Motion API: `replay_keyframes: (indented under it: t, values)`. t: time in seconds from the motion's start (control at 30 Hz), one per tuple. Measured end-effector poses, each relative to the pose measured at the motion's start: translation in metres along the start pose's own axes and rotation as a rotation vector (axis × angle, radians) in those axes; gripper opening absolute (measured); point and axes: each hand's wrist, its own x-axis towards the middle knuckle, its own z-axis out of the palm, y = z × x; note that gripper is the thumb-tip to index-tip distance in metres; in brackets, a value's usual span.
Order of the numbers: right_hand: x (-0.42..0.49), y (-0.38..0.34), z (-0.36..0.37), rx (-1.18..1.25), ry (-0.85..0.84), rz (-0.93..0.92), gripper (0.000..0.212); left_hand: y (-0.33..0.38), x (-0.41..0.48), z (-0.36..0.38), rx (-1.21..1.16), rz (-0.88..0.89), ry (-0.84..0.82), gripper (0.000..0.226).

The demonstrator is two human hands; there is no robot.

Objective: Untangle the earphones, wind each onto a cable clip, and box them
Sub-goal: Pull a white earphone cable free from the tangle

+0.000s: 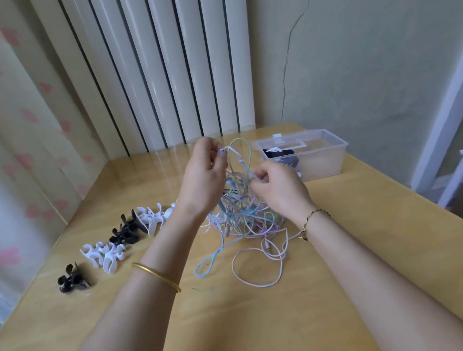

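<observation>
Wooden counter (365,248); clear box (322,164) at far right; tangled pastel earphones (244,218) at centre, partly lifted; left hand (203,177) and right hand (280,188), fingers pinching raised cords; black and white cable clips (125,230) in a row, left.

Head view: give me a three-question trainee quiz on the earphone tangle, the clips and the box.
1. True or false: the clear box already holds something dark.
2. Multiple choice: the cable clips lie A) in a row left of the earphone tangle, B) inside the box, C) right of the box.
3. Fill in: the left grip and the right grip both pinch strands of the ____.
Key: 1 true. 2 A. 3 earphone tangle.
</observation>
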Motion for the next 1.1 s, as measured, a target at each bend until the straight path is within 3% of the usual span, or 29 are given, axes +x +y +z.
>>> replay_keyframes:
  t: [0.1, 0.2, 0.33, 0.4, 0.47, 0.57, 0.7, 0.77, 0.93, 1.1]
  values:
    - [0.001, -0.001, -0.002, -0.032, 0.039, 0.041, 0.008, 0.006, -0.001, 0.001, 0.029, 0.11, 0.076, 0.023]
    - [0.0, 0.002, -0.002, -0.129, -0.003, 0.011, 0.014, 0.004, -0.003, 0.0, -0.024, 0.012, 0.028, 0.02]
    - [-0.002, -0.002, 0.004, 0.218, 0.098, -0.092, 0.024, -0.003, -0.007, 0.0, -0.112, -0.125, -0.096, 0.016]
    - [0.0, -0.006, 0.006, 0.359, -0.028, -0.135, 0.018, -0.001, -0.008, 0.0, -0.163, -0.133, -0.098, 0.017]
    - [0.003, -0.007, 0.011, 0.37, -0.145, -0.144, 0.014, 0.0, -0.008, -0.001, -0.176, -0.117, -0.127, 0.017]
    - [0.006, -0.003, 0.02, 0.346, -0.099, -0.128, 0.005, 0.0, -0.01, -0.003, -0.174, -0.117, -0.161, 0.015]
    - [0.003, -0.001, 0.012, 0.438, 0.062, -0.104, 0.007, -0.013, -0.009, -0.007, 0.079, -0.18, -0.176, 0.013]
    - [0.0, -0.004, 0.007, 0.554, 0.032, -0.106, 0.008, -0.019, -0.009, -0.006, 0.235, -0.164, -0.218, 0.01]
    - [-0.001, -0.004, 0.007, 0.702, -0.008, -0.097, 0.017, -0.017, -0.008, -0.004, 0.302, -0.139, -0.272, 0.002]
    - [0.001, -0.006, 0.002, 0.724, 0.027, -0.149, 0.025, -0.022, -0.004, -0.003, 0.351, -0.175, -0.255, 0.016]
